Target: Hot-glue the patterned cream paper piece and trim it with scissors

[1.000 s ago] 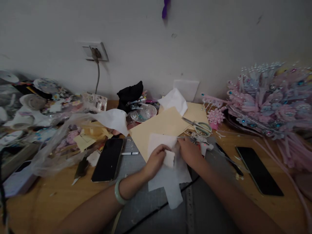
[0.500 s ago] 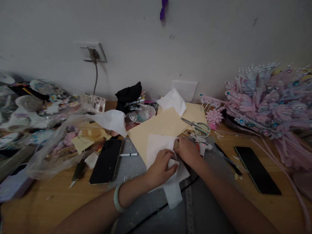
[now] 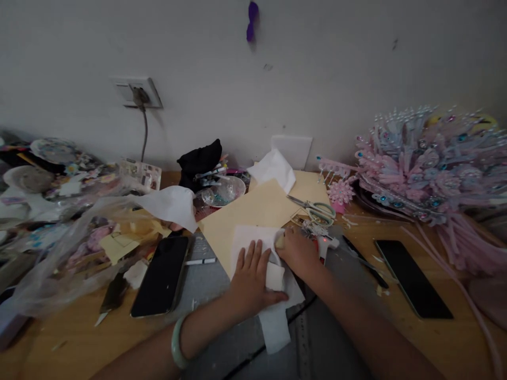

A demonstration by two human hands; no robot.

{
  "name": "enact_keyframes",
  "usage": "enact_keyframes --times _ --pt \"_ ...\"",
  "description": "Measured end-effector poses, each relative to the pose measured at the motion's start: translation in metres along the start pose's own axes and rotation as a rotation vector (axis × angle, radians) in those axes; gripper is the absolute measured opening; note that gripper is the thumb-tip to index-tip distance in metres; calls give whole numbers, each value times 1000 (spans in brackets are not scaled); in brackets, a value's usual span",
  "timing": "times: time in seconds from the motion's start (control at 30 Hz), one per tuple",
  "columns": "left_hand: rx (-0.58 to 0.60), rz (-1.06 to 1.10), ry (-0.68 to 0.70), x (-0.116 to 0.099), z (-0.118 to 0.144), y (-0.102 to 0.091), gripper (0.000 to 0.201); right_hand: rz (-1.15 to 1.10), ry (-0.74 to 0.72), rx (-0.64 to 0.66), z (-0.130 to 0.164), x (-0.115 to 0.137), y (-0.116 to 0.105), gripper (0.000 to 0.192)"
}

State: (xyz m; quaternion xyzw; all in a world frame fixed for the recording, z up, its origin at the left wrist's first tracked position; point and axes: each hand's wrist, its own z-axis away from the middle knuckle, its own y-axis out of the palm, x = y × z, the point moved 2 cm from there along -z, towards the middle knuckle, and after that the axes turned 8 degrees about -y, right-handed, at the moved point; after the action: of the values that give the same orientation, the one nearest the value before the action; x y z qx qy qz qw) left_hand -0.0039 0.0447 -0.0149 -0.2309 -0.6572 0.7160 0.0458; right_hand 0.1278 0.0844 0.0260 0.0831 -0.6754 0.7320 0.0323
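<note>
My left hand [image 3: 249, 279] lies flat with fingers spread on a sheet of thin white fabric [image 3: 247, 235]. A small white folded piece [image 3: 274, 276] sits between its thumb and forefinger. My right hand [image 3: 299, 253] is closed at the fabric's upper right edge, its fingers curled around something small and pale that I cannot make out. Under the fabric are beige card sheets [image 3: 253, 203] and a grey cutting mat [image 3: 214, 285]. A strip of white fabric [image 3: 275, 332] hangs toward me below the hands.
Scissors [image 3: 315, 208] and a white-and-red tool with a red light [image 3: 325, 245] lie beyond my right hand. Phones lie left [image 3: 162, 274] and right [image 3: 412, 277]. A ruler [image 3: 303, 343] and black cord [image 3: 247, 361] cross the mat. Pink beaded headdresses [image 3: 420, 163] crowd the right; a plastic bag [image 3: 75, 253] sits left.
My left hand has opened from a curled grip and flattened on the white fabric. My right hand stays closed near the fabric's right edge. The view has shifted slightly.
</note>
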Motion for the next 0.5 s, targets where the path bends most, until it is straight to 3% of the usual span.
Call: enact_keyframes --times 0.13,0.3,0.4,0.5 --pt "-40 7 25 2 0 4 100 -14 -112 20 3 -9 -29 25" --pt "-8 -18 28 4 -1 5 98 8 33 -62 -48 -77 -87 28" --pt "38 -14 21 4 -1 3 98 -26 16 -21 -91 -117 -89 29" --pt "60 2 17 4 -2 3 99 -107 -42 114 -119 -138 -68 29"
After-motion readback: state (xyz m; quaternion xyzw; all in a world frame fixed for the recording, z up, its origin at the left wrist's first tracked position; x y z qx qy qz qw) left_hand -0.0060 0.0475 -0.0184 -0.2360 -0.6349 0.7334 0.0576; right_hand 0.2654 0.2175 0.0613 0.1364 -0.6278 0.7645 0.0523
